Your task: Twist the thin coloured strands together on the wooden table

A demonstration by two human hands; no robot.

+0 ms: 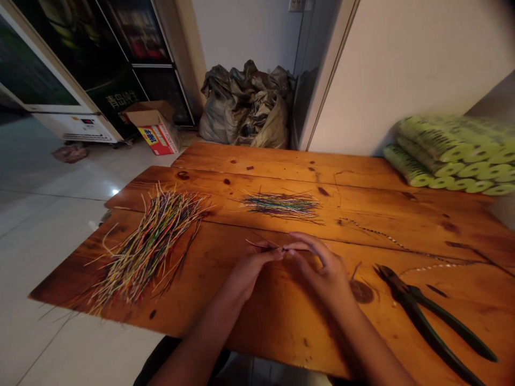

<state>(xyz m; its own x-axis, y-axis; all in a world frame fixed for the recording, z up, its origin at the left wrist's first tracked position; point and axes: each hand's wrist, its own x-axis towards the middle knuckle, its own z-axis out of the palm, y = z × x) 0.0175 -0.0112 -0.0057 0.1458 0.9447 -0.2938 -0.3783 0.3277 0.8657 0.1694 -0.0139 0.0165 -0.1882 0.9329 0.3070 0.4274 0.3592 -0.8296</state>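
Note:
Over the near middle of the wooden table (225, 316), my left hand (249, 271) pinches a thin dark wire (254, 244), whose end sticks out to the left. The fingertips of my right hand (328, 268) close on the wire's other end, touching my left fingertips; its remaining fingers are stretched. Beyond my hands lies a small, neat bundle of thin coloured wires (281, 205). A much larger loose pile of multicoloured wires (153, 241) spreads over the table's left side. To the right of my right hand rest pliers (402, 292) with long dark handles, jaws pointing away.
A patterned cord (378, 233) and a pale strand (432, 267) lie on the right. Green-wrapped rolls (454, 153) are stacked at the back right. Behind the table stand stuffed sacks (245, 107), an open cardboard box (159, 131) and a glass-door fridge (68, 126).

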